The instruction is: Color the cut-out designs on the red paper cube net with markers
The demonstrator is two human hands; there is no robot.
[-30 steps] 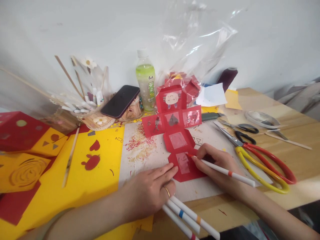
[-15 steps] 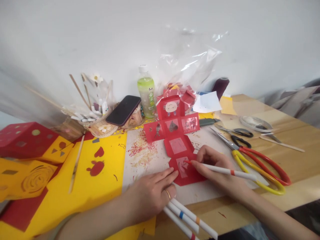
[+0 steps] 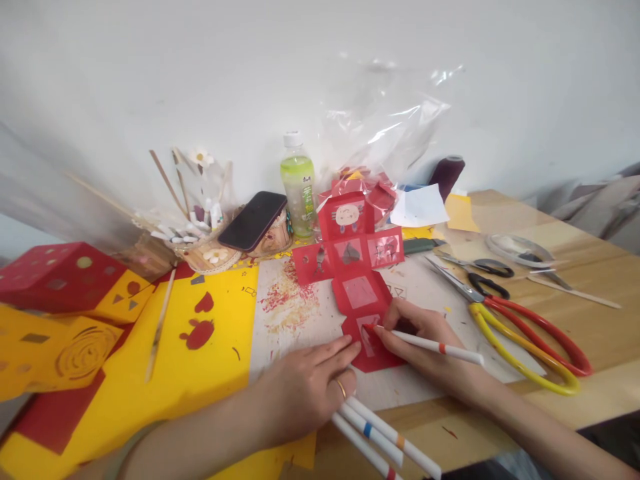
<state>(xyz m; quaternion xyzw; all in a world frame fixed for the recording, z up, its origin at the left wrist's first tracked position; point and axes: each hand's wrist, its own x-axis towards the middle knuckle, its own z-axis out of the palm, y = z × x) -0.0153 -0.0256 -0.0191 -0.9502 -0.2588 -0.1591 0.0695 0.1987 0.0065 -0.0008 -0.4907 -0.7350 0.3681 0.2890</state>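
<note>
So on the left there's a yellow sheet (image 3: 220,383) with red cutouts (image 3: 200,335) on it, then the left hand (image 3: 313,387): a couple of fingers lie stretched on the edge of the red card (image 3: 349,270), the rest look curled around three white markers (image 3: 383,445). Those stick out toward the near edge of the surface (image 3: 610,340), so a loose hold could let one slip and roll off. If the pressing fingers ease up, the card could skid and wreck a line.

The card lies unfolded mid-surface. The red-tipped marker (image 3: 430,343) meets its nearest clear window (image 3: 369,341), pinched in the right hand's (image 3: 425,320) fingers. Ink on slick film (my guess at the material) would probably smear if a knuckle drags through. Further right, the red-and-yellow-handled scissors (image 3: 475,295) sit near that arm, so an elbow swing might knock them.

Hard to see: the left hand's grip underneath, one marker end cut off at the bottom, what's drawn in that window, the card's edge behind the right hand.
</note>
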